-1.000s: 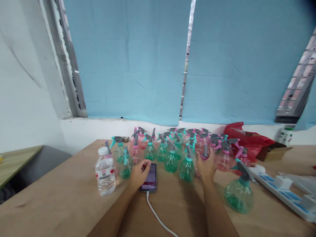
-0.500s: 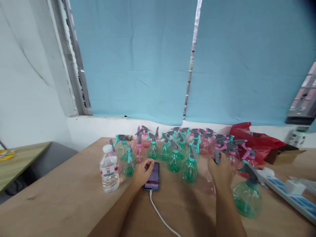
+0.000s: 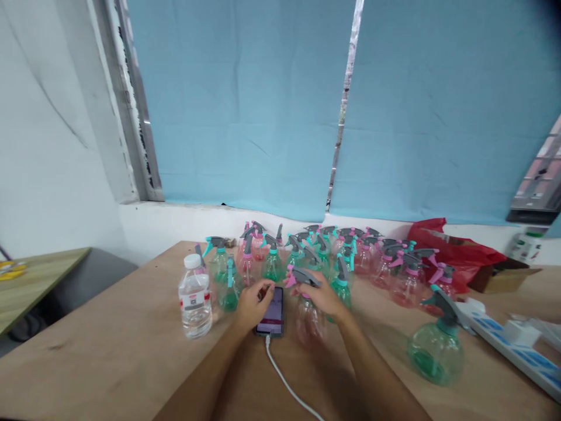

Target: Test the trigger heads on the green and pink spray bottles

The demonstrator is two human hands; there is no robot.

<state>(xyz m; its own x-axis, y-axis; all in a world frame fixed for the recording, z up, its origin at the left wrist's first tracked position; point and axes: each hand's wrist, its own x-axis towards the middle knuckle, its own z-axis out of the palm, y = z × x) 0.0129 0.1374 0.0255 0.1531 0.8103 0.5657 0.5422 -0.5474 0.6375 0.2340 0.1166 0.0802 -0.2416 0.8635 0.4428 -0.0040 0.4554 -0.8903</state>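
Observation:
A spray bottle with a clear pinkish body (image 3: pixel 310 324), pink collar and grey-and-pink trigger head is gripped near its neck by my right hand (image 3: pixel 322 292). It is just right of a phone (image 3: pixel 272 313) and slightly blurred. My left hand (image 3: pixel 254 304) rests at the phone's left edge with its fingers curled; I cannot see whether anything is inside them. A white cable (image 3: pixel 280 377) is plugged into the phone's near end. Just behind my right hand stands a green spray bottle (image 3: pixel 342 287), partly covered by the hand.
Several green and pink spray bottles (image 3: pixel 272 268) crowd the table's back. A water bottle (image 3: pixel 195 304) stands at left. On the right are a green spray bottle (image 3: pixel 436 354), a power strip (image 3: pixel 504 336), a red plastic bag (image 3: pixel 456 251) and a cardboard box (image 3: pixel 504 276).
My right hand has moved left from the right-hand bottles to beside the phone, with the pink spray bottle in its grip. My left hand has stayed by the phone.

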